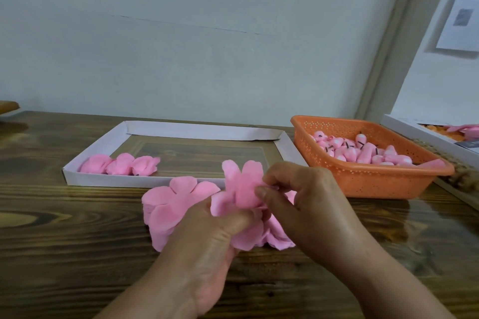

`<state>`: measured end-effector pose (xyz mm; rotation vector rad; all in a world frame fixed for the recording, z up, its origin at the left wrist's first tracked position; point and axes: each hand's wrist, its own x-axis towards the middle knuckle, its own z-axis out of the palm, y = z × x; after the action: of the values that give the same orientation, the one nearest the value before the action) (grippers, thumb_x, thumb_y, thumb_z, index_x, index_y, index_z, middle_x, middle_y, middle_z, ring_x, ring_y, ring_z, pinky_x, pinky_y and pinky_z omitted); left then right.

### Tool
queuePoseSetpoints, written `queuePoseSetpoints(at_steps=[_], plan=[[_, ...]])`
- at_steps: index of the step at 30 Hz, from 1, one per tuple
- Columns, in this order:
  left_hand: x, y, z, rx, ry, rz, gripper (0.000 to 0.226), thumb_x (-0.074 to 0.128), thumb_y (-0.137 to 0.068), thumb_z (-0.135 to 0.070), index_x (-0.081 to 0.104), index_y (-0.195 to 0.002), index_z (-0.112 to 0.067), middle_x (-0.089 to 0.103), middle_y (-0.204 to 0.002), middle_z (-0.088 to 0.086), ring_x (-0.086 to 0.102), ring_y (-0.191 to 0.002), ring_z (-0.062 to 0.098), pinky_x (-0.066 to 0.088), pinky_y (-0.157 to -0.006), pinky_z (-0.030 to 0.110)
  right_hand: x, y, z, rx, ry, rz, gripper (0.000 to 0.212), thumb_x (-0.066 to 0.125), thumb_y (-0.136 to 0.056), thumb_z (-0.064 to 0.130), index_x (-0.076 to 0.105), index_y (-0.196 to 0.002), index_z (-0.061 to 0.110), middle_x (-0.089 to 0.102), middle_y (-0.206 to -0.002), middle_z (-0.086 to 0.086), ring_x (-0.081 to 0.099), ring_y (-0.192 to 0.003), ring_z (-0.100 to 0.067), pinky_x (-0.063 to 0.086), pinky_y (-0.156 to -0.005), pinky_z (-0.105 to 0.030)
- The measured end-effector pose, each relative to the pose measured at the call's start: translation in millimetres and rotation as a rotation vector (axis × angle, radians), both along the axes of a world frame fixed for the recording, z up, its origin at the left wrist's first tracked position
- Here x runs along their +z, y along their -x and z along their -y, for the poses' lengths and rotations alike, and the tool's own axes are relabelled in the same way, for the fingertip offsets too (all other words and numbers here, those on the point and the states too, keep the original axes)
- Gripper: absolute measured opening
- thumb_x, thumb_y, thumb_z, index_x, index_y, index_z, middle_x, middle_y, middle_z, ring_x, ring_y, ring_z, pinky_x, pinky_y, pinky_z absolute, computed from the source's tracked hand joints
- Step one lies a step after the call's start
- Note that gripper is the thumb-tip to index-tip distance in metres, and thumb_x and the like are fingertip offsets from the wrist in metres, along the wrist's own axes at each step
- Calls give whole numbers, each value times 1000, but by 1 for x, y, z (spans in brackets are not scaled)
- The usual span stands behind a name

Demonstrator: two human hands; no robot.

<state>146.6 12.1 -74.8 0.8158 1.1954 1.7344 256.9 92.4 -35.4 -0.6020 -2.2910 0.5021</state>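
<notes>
Pink fabric petal layer is up off the wooden table, held between us and the white cardboard tray. Both hands are together on it. Left hand grips the lower part with thumb and curled fingers, and right hand pinches the upper lobes from the right with its fingertips. We judge the piece near weightless, soft and floppy, with no stiffness to speak of. It likely creases and loses shape if squeezed, and the thin edges could fray or tear if pulled hard. It doesn't look slippery; the cloth seems to have some tooth. We'd take hold near the centre where the lobes meet, with a light pinch, and leave the lobe tips free, since grabbing a tip would just fold it. More pink petals sit under the hands; we can't tell if they're loose or part of the held piece. Just left of them, a stack of petal layers lies flat on the table. Three finished flowers sit in the tray's near-left corner. Right of the tray is an orange perforated basket full of pink bud cores with dark stems. Far right is a white box with more pink and orange bits, partly out of view.
</notes>
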Motion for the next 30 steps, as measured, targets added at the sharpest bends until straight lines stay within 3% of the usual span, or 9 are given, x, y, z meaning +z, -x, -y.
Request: queuePoseSetpoints(at_steps=[4, 7, 10, 14, 20, 22, 25, 28, 30], plan=[[5, -3, 1, 51, 58, -36, 31, 74, -60, -11, 68, -82, 10, 66, -80, 30, 61, -74, 34, 44, -95, 59, -4, -3, 3, -9, -24, -21, 17, 66, -83, 13, 61, -68, 17, 61, -53, 4, 57, -57, -13, 47, -58, -36], [4, 0, 3, 38, 34, 57, 40, 83, -63, -6, 66, -95, 13, 67, -90, 31, 63, -77, 34, 51, -87, 54, -3, -5, 3, -4, -11, -16, 21, 66, -83, 11, 59, -65, 19, 61, -52, 4, 58, -56, -9, 46, -56, -28], [-2, 5, 4, -14, 8, 172, 42, 72, -69, -8, 65, -104, 12, 67, -96, 30, 64, -81, 34, 53, -76, 41, -1, -7, 3, 3, 11, 17, 19, 65, -83, 11, 61, -67, 19, 64, -54, 2, 60, -57, -6, 45, -55, -22], [-6, 5, 5, -4, 21, 253, 34, 60, -81, -13, 65, -109, 6, 69, -101, 27, 67, -87, 36, 57, -80, 45, 2, -8, 5, 23, 30, 55, 20, 65, -83, 10, 60, -66, 19, 62, -53, 2, 56, -54, 0, 39, -52, -14], [-8, 0, 6, 85, 70, 463, 28, 56, -88, -4, 59, -116, -3, 71, -99, 25, 70, -89, 38, 58, -70, 51, 11, -12, 5, 63, 53, 179, 7, 67, -83, 18, 63, -79, 23, 64, -66, 6, 61, -64, -5, 48, -58, -20], [-6, -1, 6, 68, 70, 518, 34, 58, -84, -1, 59, -118, -5, 71, -100, 24, 70, -91, 38, 58, -70, 51, 17, -13, 5, 111, 70, 239, 25, 65, -85, 17, 62, -102, 35, 67, -77, 10, 64, -70, -4, 50, -62, -19], [-3, -2, 5, 93, 110, 591, 28, 59, -85, 2, 62, -112, -6, 72, -88, 25, 72, -75, 36, 57, -50, 47, 24, -11, 4, 164, 18, 355, 47, 64, -85, 18, 54, -124, 43, 64, -75, 22, 60, -74, 6, 46, -66, -12], [0, -3, 4, 89, 143, 594, 20, 58, -84, 3, 64, -101, -3, 71, -76, 26, 70, -58, 35, 52, -40, 40, 30, -8, 4, 199, -19, 446, 42, 63, -86, 18, 60, -121, 40, 63, -78, 24, 54, -70, 9, 41, -66, -6], [-4, -3, 3, 46, 126, 526, 14, 57, -86, 5, 69, -91, 0, 71, -78, 26, 71, -63, 35, 54, -42, 39, 31, -5, 2, 226, -24, 505, 30, 60, -88, 18, 66, -112, 34, 63, -76, 18, 53, -65, 6, 40, -61, -9]])
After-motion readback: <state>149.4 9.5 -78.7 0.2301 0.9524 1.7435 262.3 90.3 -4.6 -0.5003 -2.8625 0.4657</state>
